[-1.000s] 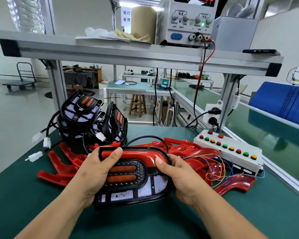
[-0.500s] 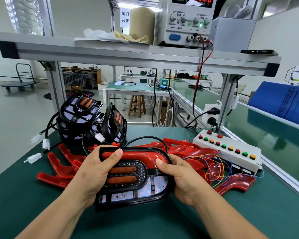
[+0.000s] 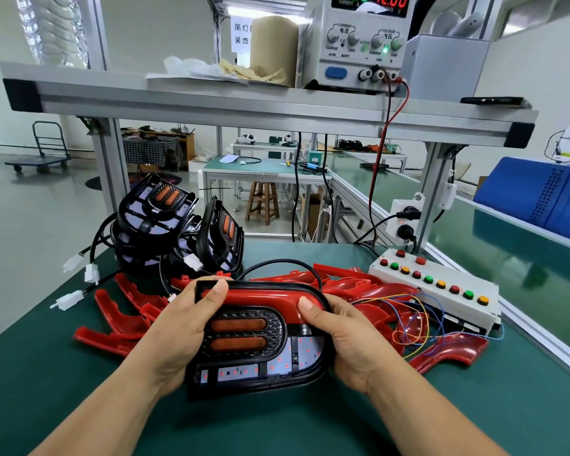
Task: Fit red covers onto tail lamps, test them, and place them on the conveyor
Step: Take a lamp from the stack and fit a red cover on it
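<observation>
A person is holding a black tail lamp (image 3: 254, 337) over the near middle of a green table (image 3: 79, 406), with a red cover (image 3: 264, 296) sitting along the lamp's far edge. The left hand (image 3: 181, 327) is gripping the lamp's left end and the right hand (image 3: 343, 340) its right end, both wrapped round the housing with thumbs pressing on the red cover. Just beyond, loose red covers (image 3: 359, 284) are lying, uncovered lamps (image 3: 165, 218) are piled at the far left, and a white button box (image 3: 441, 291) is resting to the right, beside the green conveyor (image 3: 507, 258).
</observation>
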`<state>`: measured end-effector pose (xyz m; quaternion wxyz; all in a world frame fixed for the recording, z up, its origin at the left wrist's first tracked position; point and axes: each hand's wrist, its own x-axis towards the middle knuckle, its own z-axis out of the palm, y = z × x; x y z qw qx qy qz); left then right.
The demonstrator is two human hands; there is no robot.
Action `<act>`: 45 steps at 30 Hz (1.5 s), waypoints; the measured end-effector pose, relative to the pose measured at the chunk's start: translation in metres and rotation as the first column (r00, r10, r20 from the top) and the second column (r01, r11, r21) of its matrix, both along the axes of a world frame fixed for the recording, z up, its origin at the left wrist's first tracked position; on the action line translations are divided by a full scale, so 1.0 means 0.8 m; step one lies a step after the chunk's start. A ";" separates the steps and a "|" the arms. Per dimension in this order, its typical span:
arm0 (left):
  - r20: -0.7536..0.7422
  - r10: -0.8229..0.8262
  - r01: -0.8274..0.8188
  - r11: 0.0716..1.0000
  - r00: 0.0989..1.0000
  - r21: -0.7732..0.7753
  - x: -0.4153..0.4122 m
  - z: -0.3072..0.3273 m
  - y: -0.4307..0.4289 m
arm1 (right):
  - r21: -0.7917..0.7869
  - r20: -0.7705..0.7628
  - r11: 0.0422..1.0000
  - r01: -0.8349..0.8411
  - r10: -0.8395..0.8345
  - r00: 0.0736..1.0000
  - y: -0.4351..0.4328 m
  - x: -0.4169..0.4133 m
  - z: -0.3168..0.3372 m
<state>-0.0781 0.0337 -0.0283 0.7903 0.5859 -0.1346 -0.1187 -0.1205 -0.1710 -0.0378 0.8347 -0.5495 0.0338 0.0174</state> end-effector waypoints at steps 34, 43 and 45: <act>0.228 -0.296 -0.199 0.123 0.928 0.972 0.037 0.016 0.099 | 0.055 0.050 0.971 0.234 -0.237 0.970 -0.019 0.019 -0.015; 0.194 -0.358 -0.071 0.330 0.913 0.941 0.028 0.018 0.092 | 0.114 -0.053 0.964 0.241 -0.236 0.970 -0.019 0.024 -0.010; 0.246 -0.308 -0.094 0.436 0.919 0.895 0.026 0.019 0.085 | 0.113 -0.045 0.967 0.230 -0.226 0.973 -0.019 0.023 -0.008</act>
